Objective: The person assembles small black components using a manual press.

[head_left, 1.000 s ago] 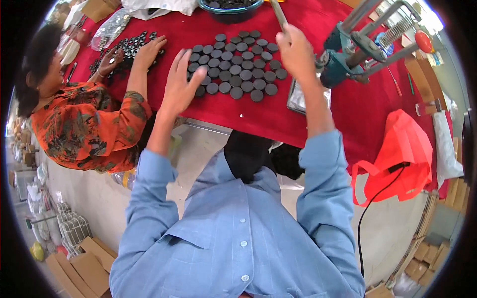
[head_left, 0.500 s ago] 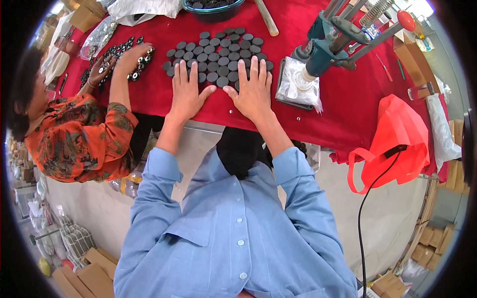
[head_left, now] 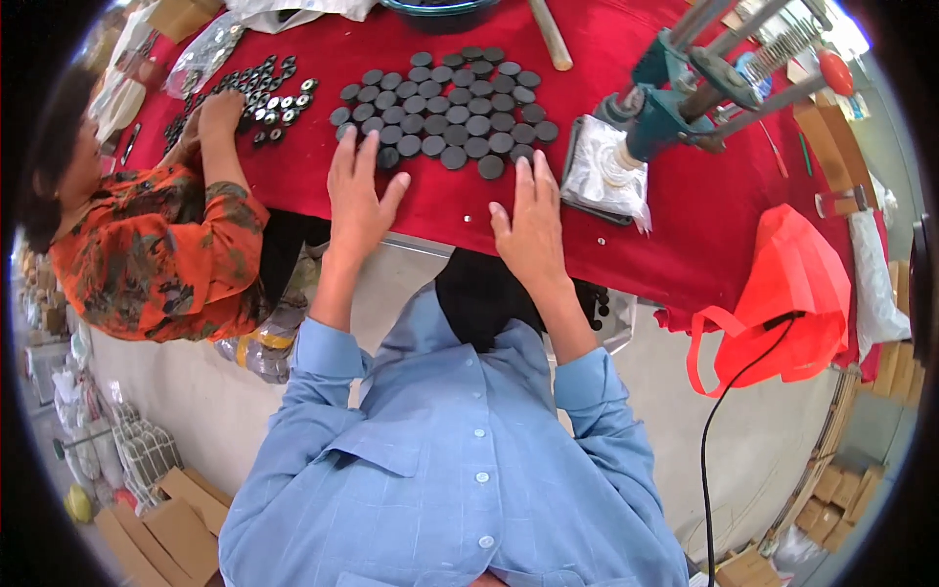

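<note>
A single layer of round black discs (head_left: 454, 113) lies closely packed on the red cloth (head_left: 430, 201) in front of me. At the near left edge of this group is my left hand (head_left: 357, 201), open, fingers spread and pointing away from me. My right hand (head_left: 531, 220) is open too, its fingertips by the near right edge of the discs. Neither hand holds anything; whether the fingertips touch the outermost discs I cannot tell. Two tiny shiny bits, one a small metal piece (head_left: 468, 219), lie on the cloth near my hands.
A green hand press (head_left: 675, 108) stands at the right, beside a plastic-wrapped pad (head_left: 606, 171). A red bag (head_left: 787, 293) hangs at the table's right edge. On the left a co-worker (head_left: 156, 254) handles black-and-silver round parts (head_left: 279, 103). A dark basin (head_left: 440, 15) and wooden stick (head_left: 551, 37) lie beyond.
Both my hands have drawn back toward me and moved apart, off the discs. The discs show more fully. The co-worker's hands have come together.
</note>
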Demonstrator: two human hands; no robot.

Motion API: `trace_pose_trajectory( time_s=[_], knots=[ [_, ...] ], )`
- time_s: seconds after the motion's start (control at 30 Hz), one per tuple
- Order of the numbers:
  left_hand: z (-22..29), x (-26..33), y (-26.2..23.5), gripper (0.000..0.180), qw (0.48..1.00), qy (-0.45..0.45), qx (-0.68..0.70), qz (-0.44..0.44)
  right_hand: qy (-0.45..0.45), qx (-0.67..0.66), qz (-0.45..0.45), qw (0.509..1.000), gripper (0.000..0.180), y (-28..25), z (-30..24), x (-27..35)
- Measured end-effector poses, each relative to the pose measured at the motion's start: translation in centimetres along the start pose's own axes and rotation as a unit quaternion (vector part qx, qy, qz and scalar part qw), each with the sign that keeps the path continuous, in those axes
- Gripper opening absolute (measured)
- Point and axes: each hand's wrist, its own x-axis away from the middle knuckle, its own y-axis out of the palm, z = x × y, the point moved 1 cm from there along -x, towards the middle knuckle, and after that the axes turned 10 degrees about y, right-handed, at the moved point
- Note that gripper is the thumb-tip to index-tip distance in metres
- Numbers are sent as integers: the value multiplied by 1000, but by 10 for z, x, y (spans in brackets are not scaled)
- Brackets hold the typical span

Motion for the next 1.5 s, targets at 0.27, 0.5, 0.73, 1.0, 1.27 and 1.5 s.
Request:
trace_pose_trajectory(
  time_s=[0.27, 0.5, 0.73, 1.0, 1.27, 1.5],
  knots=[
    [-60, -9, 11, 61, 999, -48, -13, 13, 1, 7, 7, 1000, 70, -3, -6, 4],
    [-38, 0, 10, 53, 993, -10, -41, 111, 4, 48, 12, 999, 64, -1, -7, 10],
    [92, -29, 32, 37, 983, 95, 129, 84, -5, 12, -12, 1000, 55, -11, 4, 12],
    [123, -56, 71, 20, 982, 169, 41, 74, 81, -157, 22, 984, 34, -86, 14, 42],
    [129, -50, 82, 25, 980, 137, 144, 14, 149, -218, 158, 952, 23, -172, 31, 31],
    [151, -71, 71, 38, 968, 91, 230, 49, 158, -219, 243, 932, 23, -223, 34, 6]
  ],
)
